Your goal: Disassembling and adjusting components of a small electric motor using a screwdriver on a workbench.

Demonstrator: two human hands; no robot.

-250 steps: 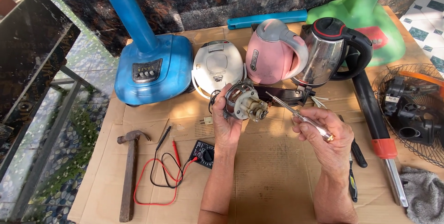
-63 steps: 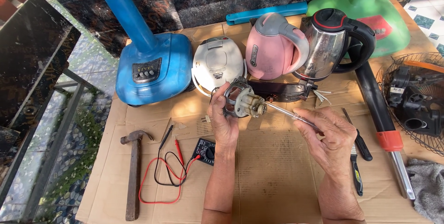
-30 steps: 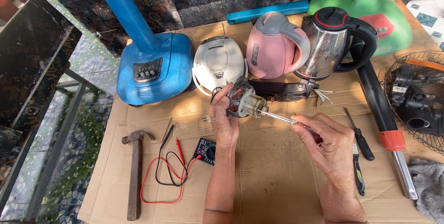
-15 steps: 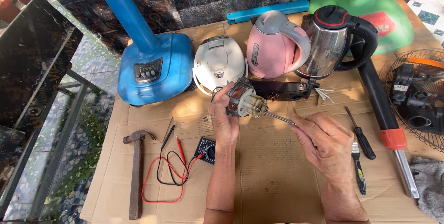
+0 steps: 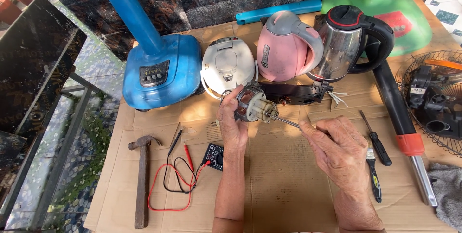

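My left hand (image 5: 232, 126) grips a small electric fan motor (image 5: 252, 105) and holds it up over the cardboard, its face turned to the right. A thin metal screwdriver (image 5: 288, 123) is in my right hand (image 5: 337, 151), and its tip touches the motor's front plate. Both forearms come up from the bottom edge. Most of the screwdriver's handle is hidden inside my right fist.
Flattened cardboard (image 5: 284, 199) covers the surface. On it: a hammer (image 5: 141, 185), a multimeter (image 5: 212, 156) with red and black leads, a blue fan base (image 5: 161, 72), a white cooker (image 5: 227, 64), pink kettle (image 5: 286, 48), steel kettle (image 5: 344, 43), black screwdriver (image 5: 376, 139), brush (image 5: 373, 173), fan grille (image 5: 433, 100).
Over the earlier frames my left hand has turned the motor and my right hand has shifted the screwdriver tip slightly along its front; both hands stay in about the same place.
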